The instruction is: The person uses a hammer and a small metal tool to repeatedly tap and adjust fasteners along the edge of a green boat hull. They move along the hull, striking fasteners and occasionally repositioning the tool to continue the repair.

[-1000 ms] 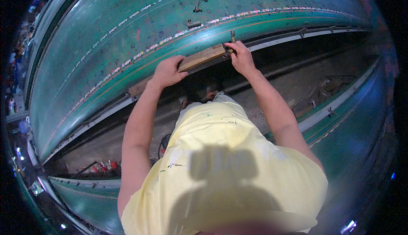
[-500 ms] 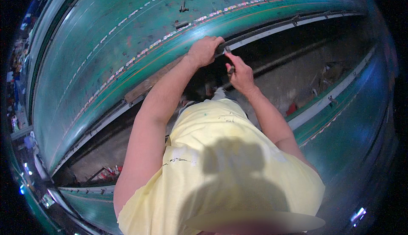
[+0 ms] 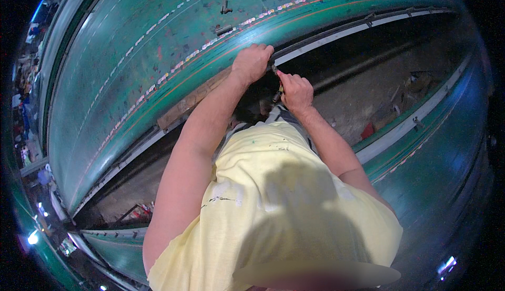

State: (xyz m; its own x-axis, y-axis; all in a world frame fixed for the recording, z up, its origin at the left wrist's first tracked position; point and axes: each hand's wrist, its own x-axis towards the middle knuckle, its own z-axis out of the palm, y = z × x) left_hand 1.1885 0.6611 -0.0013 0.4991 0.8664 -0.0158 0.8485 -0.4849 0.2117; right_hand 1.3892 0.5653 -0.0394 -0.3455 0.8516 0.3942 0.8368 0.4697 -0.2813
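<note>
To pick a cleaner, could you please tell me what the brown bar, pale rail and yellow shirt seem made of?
Brown bar: probably bare wood, matt; uneven brown tone. Pale rail: perhaps metal, painted or bare; smooth, even, light surface. Yellow shirt: matt cloth, possibly cotton; soft folds show.

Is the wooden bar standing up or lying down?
Lying down: the wooden bar runs lengthwise along the near edge of the green table, the left arm hiding part of it.
</note>
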